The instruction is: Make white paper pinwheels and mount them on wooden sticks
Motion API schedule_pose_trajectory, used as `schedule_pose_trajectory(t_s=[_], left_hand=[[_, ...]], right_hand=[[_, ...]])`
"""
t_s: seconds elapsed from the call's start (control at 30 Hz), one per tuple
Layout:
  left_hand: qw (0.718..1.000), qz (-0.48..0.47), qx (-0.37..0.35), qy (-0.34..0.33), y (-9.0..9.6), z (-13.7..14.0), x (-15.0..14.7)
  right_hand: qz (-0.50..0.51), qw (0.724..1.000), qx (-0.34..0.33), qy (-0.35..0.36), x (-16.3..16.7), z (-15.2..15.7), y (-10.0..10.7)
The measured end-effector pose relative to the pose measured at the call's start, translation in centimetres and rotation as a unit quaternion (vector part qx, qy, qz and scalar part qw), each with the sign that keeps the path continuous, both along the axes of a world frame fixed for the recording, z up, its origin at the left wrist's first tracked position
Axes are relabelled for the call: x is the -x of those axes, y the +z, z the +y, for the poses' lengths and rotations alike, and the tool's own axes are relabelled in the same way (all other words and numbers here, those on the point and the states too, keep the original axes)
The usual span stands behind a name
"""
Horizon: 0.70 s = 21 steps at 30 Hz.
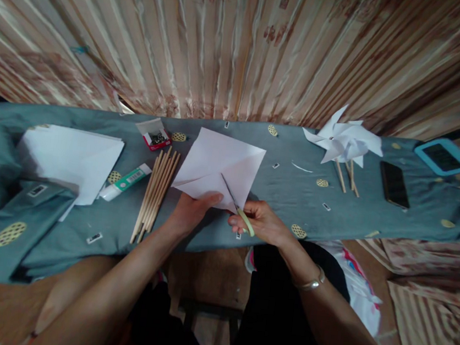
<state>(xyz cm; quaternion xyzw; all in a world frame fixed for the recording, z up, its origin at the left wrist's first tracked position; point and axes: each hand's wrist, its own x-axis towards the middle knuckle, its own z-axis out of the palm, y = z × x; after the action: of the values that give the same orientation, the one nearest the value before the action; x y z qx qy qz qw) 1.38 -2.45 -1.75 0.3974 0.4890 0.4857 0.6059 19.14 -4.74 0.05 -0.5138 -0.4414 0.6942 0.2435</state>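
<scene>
A square sheet of white paper [223,158] with fold lines is held over the table's near edge. My left hand [196,208] grips its lower left edge, thumb on top and the fingers hidden underneath. A slit runs in from the sheet's left corner. My right hand [260,220] is closed around the yellow-green handle of a pair of scissors [244,221]. One dark blade lies over the paper's lower right part, pointing toward the middle; the other blade is not visible.
Left of the sheet lie several wooden sticks [156,189], a glue tube [126,181], an open box of pins [156,135] and stacked white paper [76,155]. To the right are paper pinwheels [347,141], a phone [395,184] and a blue-framed tablet [444,156]. A curtain [243,52] hangs behind.
</scene>
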Motion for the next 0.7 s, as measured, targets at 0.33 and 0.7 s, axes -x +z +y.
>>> schedule_pose_trajectory(t_s=[0.33, 0.7], left_hand=[[1.000, 0.002, -0.004, 0.011, -0.12, -0.07, -0.02], [1.000, -0.022, 0.006, 0.016, -0.38, 0.09, 0.08]], right_hand=[[-0.014, 1.000, 0.000, -0.003, 0.04, 0.05, 0.29], [-0.004, 1.000, -0.010, 0.005, 0.03, -0.06, -0.03]])
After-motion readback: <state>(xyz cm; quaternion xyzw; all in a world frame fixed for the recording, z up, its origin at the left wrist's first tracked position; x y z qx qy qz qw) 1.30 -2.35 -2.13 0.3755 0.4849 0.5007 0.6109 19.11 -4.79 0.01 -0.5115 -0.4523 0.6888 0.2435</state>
